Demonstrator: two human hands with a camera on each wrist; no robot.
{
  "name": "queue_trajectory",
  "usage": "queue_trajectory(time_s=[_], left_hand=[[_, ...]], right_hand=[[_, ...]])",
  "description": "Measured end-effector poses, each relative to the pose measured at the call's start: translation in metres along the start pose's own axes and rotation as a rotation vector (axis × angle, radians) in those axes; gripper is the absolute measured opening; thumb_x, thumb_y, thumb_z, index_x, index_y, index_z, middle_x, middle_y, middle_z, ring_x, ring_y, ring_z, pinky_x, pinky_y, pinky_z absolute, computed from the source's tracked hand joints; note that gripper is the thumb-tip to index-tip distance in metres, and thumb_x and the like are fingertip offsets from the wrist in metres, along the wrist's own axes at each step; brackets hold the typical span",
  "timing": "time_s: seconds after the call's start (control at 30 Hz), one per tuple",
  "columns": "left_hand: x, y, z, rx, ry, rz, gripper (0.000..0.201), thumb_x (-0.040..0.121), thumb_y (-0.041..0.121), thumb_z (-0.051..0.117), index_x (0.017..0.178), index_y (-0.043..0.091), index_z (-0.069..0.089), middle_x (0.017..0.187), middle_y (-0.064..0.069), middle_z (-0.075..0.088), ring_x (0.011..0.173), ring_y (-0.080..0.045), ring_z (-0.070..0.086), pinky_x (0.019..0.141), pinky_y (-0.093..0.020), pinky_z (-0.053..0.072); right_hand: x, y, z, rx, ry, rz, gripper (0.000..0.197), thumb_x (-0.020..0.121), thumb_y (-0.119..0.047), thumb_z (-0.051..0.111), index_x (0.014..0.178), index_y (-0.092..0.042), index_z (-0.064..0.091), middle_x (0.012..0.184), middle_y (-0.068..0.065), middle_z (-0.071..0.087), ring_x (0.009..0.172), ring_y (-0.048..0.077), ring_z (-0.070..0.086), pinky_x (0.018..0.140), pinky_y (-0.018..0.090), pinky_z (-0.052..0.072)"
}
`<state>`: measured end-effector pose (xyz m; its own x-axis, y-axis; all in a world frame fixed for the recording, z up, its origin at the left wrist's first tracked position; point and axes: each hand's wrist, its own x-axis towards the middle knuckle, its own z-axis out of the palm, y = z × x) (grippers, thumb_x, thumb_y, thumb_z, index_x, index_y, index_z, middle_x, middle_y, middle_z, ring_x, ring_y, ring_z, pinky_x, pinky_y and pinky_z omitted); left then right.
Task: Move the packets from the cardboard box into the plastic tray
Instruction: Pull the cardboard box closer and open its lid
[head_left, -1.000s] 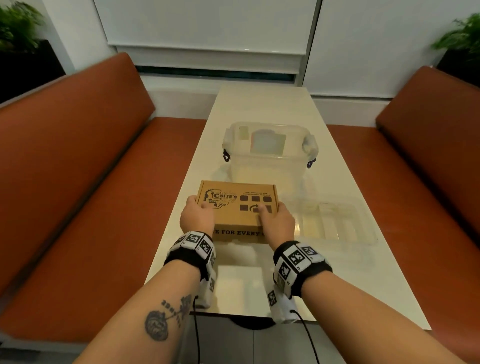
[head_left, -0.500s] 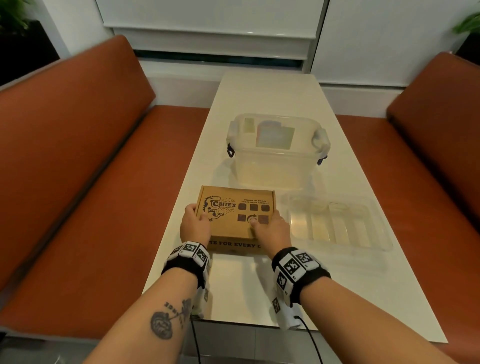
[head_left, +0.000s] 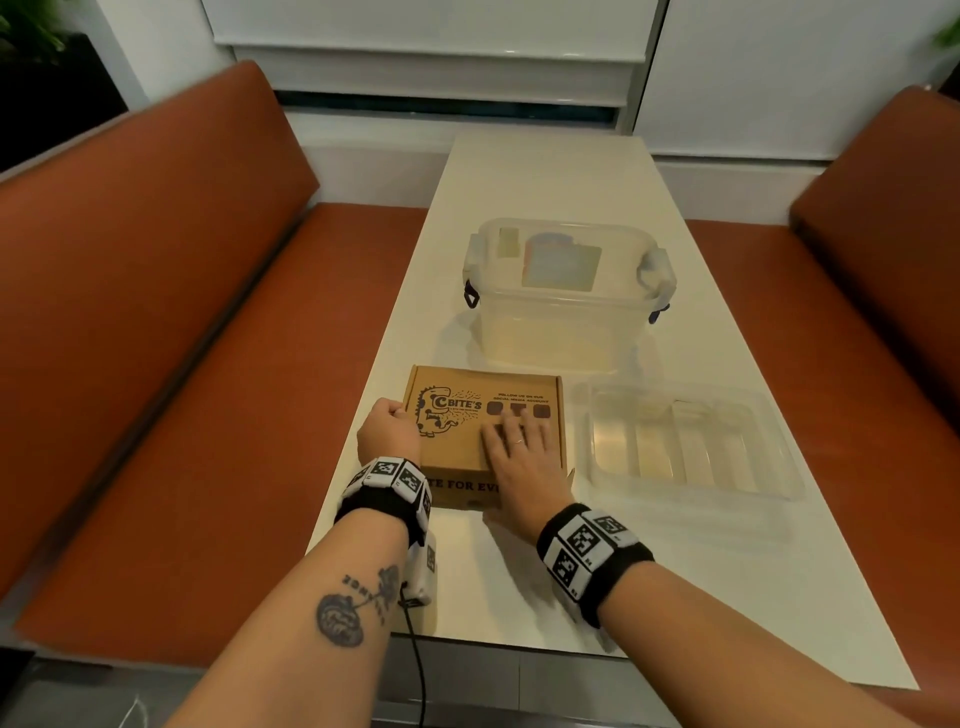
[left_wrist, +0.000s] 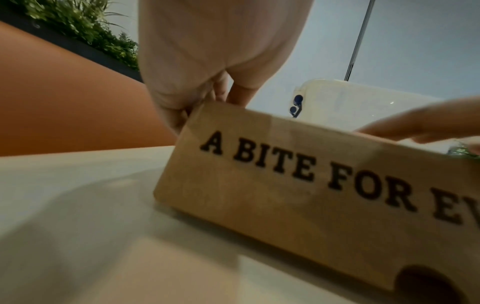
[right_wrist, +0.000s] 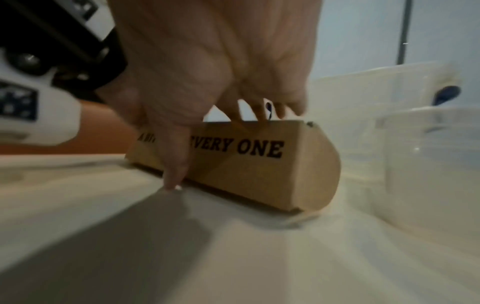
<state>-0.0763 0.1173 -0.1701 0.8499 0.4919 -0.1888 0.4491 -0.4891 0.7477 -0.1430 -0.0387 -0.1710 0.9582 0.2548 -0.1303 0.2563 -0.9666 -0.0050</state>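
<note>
A closed brown cardboard box (head_left: 467, 447) printed "CBITE'S" lies at the near left of the white table (head_left: 545, 171). No packets show. My left hand (head_left: 387, 434) grips the box's left edge with curled fingers; the left wrist view shows that hand (left_wrist: 197, 61) at the top left corner of the box (left_wrist: 298, 195). My right hand (head_left: 519, 457) lies on the lid with its fingers straight. In the right wrist view its thumb (right_wrist: 174, 164) runs down the front face of the box (right_wrist: 246, 164) to the table. The clear plastic tray (head_left: 691, 491) sits just right of the box.
A clear lidded container (head_left: 566, 322) with clip handles stands behind the box and tray. Orange benches flank the table on the left (head_left: 182, 364) and right (head_left: 857, 338). The table's near edge runs just under my wrists.
My right hand has spread flat across the lid, with its thumb now down the front face. The left hand keeps its hold on the left edge. The head view has tilted downward.
</note>
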Motion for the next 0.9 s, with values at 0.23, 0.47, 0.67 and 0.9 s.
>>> queue_trajectory(time_s=[0.23, 0.47, 0.67, 0.9], left_hand=[[0.011, 0.002, -0.017, 0.061, -0.083, 0.021, 0.025, 0.094, 0.013, 0.049, 0.106, 0.013, 0.071, 0.111, -0.007, 0.069, 0.085, -0.024, 0.059, 0.063, -0.026, 0.042], [0.026, -0.005, -0.026, -0.114, -0.170, -0.020, 0.013, 0.087, 0.015, 0.065, 0.092, 0.013, 0.076, 0.099, -0.006, 0.073, 0.085, -0.024, 0.066, 0.074, -0.030, 0.054], [0.034, -0.001, -0.037, -0.339, -0.320, -0.185, 0.014, 0.084, -0.002, 0.066, 0.074, 0.007, 0.071, 0.098, -0.018, 0.071, 0.093, -0.036, 0.066, 0.082, -0.045, 0.056], [0.032, 0.000, -0.048, -0.164, -0.425, -0.062, 0.021, 0.088, -0.003, 0.059, 0.103, 0.002, 0.072, 0.107, -0.012, 0.069, 0.089, -0.026, 0.065, 0.077, -0.035, 0.055]], right_hand=[[0.010, -0.014, -0.001, -0.046, 0.021, -0.155, 0.065, 0.095, -0.024, 0.050, 0.147, -0.012, 0.013, 0.149, 0.022, 0.026, 0.136, 0.042, 0.027, 0.109, 0.062, 0.022], [0.009, -0.024, 0.000, -0.049, 0.044, -0.140, 0.065, 0.092, -0.016, 0.054, 0.145, -0.007, 0.016, 0.147, 0.029, 0.026, 0.134, 0.048, 0.027, 0.108, 0.064, 0.022], [0.003, -0.029, -0.008, -0.047, 0.065, -0.134, 0.070, 0.092, -0.019, 0.053, 0.147, -0.006, 0.011, 0.149, 0.032, 0.020, 0.138, 0.047, 0.020, 0.110, 0.064, 0.014], [0.001, -0.028, -0.030, 0.049, 0.180, -0.133, 0.070, 0.090, -0.026, 0.052, 0.147, -0.006, 0.016, 0.148, 0.020, 0.031, 0.137, 0.037, 0.029, 0.114, 0.056, 0.019]])
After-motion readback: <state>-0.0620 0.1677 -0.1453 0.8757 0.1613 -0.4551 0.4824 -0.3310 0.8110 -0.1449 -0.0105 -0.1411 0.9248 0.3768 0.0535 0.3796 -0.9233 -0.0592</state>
